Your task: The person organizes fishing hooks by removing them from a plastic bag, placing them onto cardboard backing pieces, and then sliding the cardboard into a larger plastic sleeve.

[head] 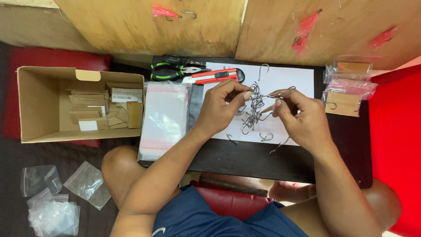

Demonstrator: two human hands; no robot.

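A tangled cluster of metal fish hooks [253, 109] hangs over a white paper sheet [291, 79] on a small black table [245, 158]. My left hand [221, 107] pinches the top of the cluster with its fingertips. My right hand [302, 118] pinches a few hooks [281, 92] just to the right of the cluster. A few loose hooks [265, 137] lie on the paper below both hands.
Green-handled pliers [175, 70] and a red utility knife [217, 77] lie at the table's back. A stack of clear zip bags [164, 118] sits at its left. An open cardboard box [39, 103] holds card pieces. Filled bags [348, 90] lie right; empty bags [52, 202] are on the floor.
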